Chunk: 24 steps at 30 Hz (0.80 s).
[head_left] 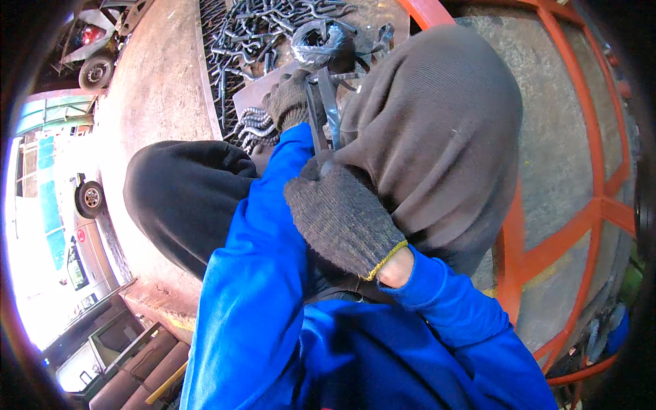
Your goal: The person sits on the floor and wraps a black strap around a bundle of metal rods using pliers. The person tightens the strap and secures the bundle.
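My right hand, in a dark knitted glove with a yellow cuff edge, is closed on the lower end of a dark flat strip. Two lengths of that strip run up from it between my knees, one shiny, one duller. Further off, my left hand, in a matching glove, is curled beside the strip's upper part; what its fingers hold is hidden. Just below it lies a bundle of wavy ribbed metal rods, partly covered by my left sleeve. A flat grey plate shows at the left hand's far side.
Many bent dark metal rods are heaped ahead, next to a plastic-wrapped coil. My bent knees flank the work. An orange metal frame stands at right over a concrete floor. Parked vehicles are at left.
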{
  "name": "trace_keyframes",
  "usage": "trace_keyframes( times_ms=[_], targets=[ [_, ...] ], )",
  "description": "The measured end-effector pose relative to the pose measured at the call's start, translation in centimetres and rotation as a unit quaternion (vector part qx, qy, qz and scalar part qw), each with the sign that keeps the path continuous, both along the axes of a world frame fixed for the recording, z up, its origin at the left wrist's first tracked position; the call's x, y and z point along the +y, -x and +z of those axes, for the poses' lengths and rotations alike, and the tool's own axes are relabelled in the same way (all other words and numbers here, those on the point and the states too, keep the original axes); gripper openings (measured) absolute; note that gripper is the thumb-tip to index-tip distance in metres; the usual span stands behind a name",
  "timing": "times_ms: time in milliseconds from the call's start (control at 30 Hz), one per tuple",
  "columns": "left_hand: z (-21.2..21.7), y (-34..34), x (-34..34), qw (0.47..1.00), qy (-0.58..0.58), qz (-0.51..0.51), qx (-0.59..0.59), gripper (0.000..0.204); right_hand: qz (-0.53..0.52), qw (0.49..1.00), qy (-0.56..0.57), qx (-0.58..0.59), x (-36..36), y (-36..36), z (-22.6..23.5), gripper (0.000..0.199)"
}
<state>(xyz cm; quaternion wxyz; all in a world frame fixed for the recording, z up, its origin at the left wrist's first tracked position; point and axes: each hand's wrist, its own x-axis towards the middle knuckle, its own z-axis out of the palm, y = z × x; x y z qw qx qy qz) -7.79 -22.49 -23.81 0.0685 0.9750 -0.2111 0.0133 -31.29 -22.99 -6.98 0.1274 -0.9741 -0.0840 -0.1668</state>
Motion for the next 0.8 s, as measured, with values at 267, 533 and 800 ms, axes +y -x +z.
trace_keyframes(
  times_ms=[267,533,800],
  targets=[
    [0.0,-0.9,-0.6,1.000,-0.006,-0.004,-0.001,0.041,0.039,0.991,-0.105,0.077,0.5,1.8,0.9,0.007],
    [0.1,0.1,-0.8,0.999,-0.023,-0.034,0.014,0.041,0.019,0.981,-0.180,0.071,-2.4,1.8,-0.3,0.007],
    [5.4,2.9,1.1,0.992,0.048,-0.111,0.039,0.072,-0.028,0.964,-0.247,0.090,-5.8,-0.3,-0.3,0.008]
  ],
)
